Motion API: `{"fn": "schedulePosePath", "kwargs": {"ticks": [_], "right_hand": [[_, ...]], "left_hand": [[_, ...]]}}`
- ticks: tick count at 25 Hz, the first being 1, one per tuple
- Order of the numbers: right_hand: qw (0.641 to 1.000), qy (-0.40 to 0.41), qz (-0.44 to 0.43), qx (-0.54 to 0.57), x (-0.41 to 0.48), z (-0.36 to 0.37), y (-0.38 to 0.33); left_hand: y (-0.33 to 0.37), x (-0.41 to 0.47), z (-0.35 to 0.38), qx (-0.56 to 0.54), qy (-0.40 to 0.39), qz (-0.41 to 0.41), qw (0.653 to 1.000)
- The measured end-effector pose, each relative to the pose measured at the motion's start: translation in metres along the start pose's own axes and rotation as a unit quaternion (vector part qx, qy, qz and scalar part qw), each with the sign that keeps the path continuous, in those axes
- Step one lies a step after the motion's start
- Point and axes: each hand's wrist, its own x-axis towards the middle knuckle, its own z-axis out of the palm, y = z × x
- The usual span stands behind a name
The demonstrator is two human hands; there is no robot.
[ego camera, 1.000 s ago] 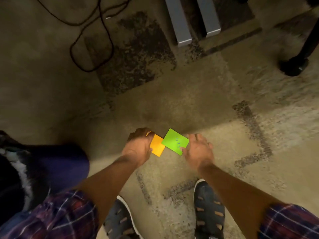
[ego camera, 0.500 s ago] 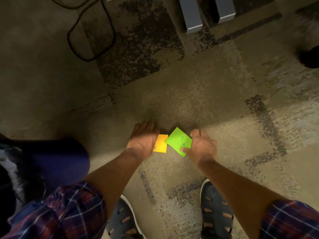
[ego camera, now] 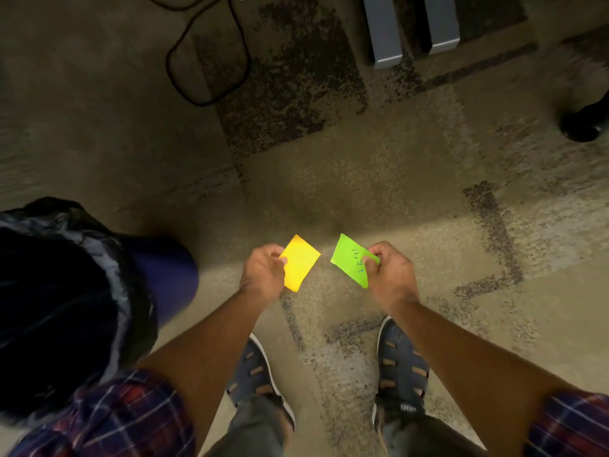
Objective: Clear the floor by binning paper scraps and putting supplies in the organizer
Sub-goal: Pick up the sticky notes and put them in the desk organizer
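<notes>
Two paper scraps are lifted: left hand (ego camera: 263, 275) pinches the yellow-orange square note (ego camera: 300, 263), right hand (ego camera: 390, 275) the green inked note (ego camera: 351, 263). Binning is next; the black-lined bin (ego camera: 66, 308) sits left of the left hand.

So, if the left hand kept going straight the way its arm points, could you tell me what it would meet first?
Probably nothing but bare carpet: the left hand, pinching the yellow paper, points up-image, where the way looks free. Depth is unclear.

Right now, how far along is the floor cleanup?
Done: both scraps are off the carpet. In hand: the left hand pinches the yellow note, the right hand the green note. Left: dropping them in the lined bin beside the left arm. No organizer is in view.
</notes>
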Motion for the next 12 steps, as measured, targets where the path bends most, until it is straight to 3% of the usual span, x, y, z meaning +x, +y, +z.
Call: {"fn": "schedulePosePath", "kwargs": {"ticks": [5,12], "right_hand": [[0.998,0.008,-0.014,0.053,-0.033,-0.059,-0.051],[0.984,-0.070,-0.096,0.129,-0.093,-0.174,-0.169]], "left_hand": [[0.045,-0.088,-0.038,-0.105,-0.022,0.025,0.994],[0.144,-0.219,-0.106,-0.003,-0.032,0.149,0.988]]}}
